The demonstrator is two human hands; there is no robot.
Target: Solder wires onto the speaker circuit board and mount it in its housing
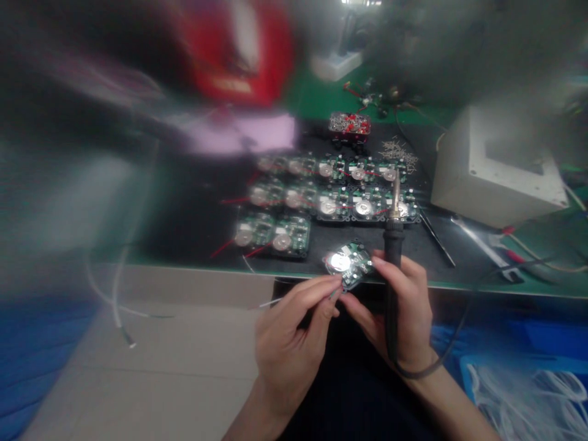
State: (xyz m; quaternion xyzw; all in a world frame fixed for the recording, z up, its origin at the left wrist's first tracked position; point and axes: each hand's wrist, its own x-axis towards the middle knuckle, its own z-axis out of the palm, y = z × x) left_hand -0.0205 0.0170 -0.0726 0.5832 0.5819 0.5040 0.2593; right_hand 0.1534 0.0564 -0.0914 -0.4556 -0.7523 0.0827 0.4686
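Reference point: held circuit board (348, 262), the one with a bright round metal disc on top. It sits at the near edge of the green table (482, 285), lifted between both hands.

- left hand (287, 343): fingers curled, thumb and forefinger pinched onto the board's near-left edge. A thin pale wire (271, 302) sticks out just left of the fingertips. Can't tell whether it's gripped too.
- right hand (404, 306): wrapped around the black handle of the soldering iron (394, 245), just right of the board. Forefinger touches the board's right edge, thumb is under its near side. The iron stands roughly upright, metal tip pointing away from the person. Its cable (459, 324) loops out below the wrist, right of the board.

Behind the board:
- black mat (193, 208) with three rows of similar boards (331, 196), each with a round disc and red leads.
- Further behind those, a red tray (350, 124) holding small red and silver parts, too blurred to identify.
- Beside it, behind and right of the board, a loose pile of small metal pieces (399, 150) on the mat.

Right of the board: a white box (496, 165), open on top, contents not visible. Tweezers (478, 242) lie between box and board.

Far left of the board: heavy motion blur. A white cord (114, 294) hangs off the table edge.
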